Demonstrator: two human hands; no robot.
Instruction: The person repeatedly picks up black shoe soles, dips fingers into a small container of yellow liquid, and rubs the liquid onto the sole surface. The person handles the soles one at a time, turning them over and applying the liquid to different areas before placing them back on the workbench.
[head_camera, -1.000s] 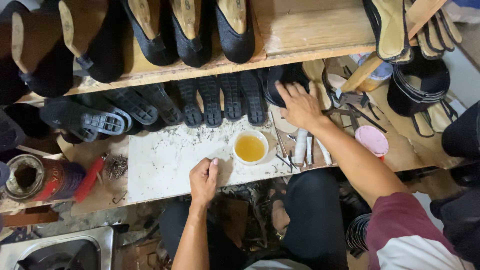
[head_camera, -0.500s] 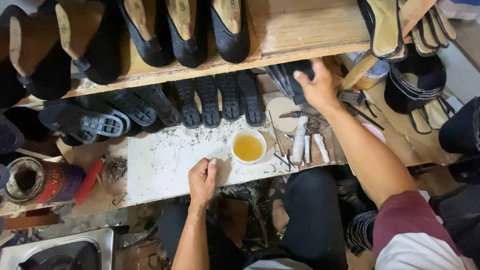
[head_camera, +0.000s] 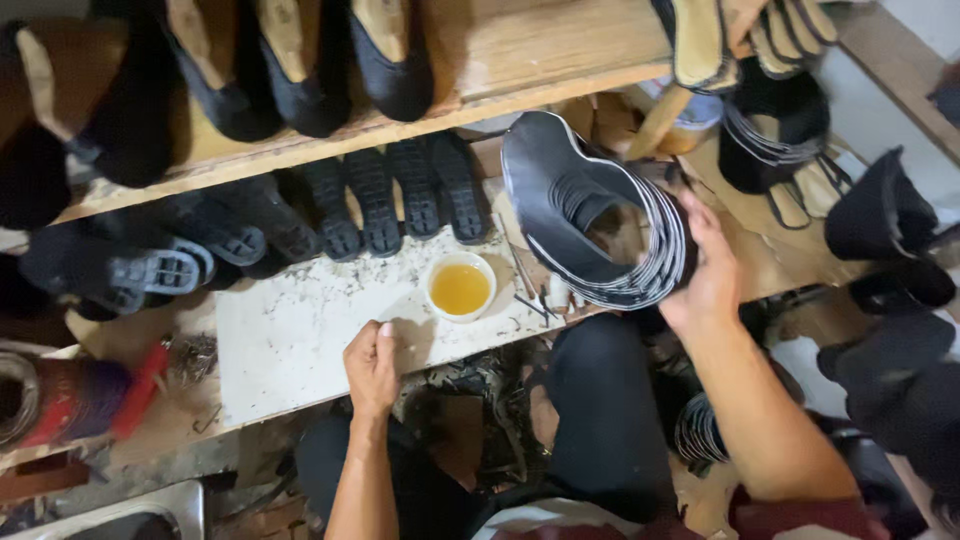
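My right hand (head_camera: 708, 272) grips a thick stack of black shoe uppers (head_camera: 590, 215) with pale edges, held above the right end of the white work board (head_camera: 300, 340). My left hand (head_camera: 372, 368) rests as a loose fist on the board's front edge, holding nothing that I can see. A small white bowl of yellow glue (head_camera: 460, 287) sits on the board just right of that hand. A few thin metal tools (head_camera: 535, 295) lie beside the bowl, partly under the stack.
A row of black rubber soles (head_camera: 385, 195) lines the back of the board. Black shoes on lasts (head_camera: 300, 60) fill the wooden shelf above. A red can (head_camera: 70, 400) stands at left; more stacked uppers (head_camera: 770, 140) sit at right.
My right hand has taken the stack of black uppers from under the shelf and pulled it out toward me. The left hand has stayed on the board.
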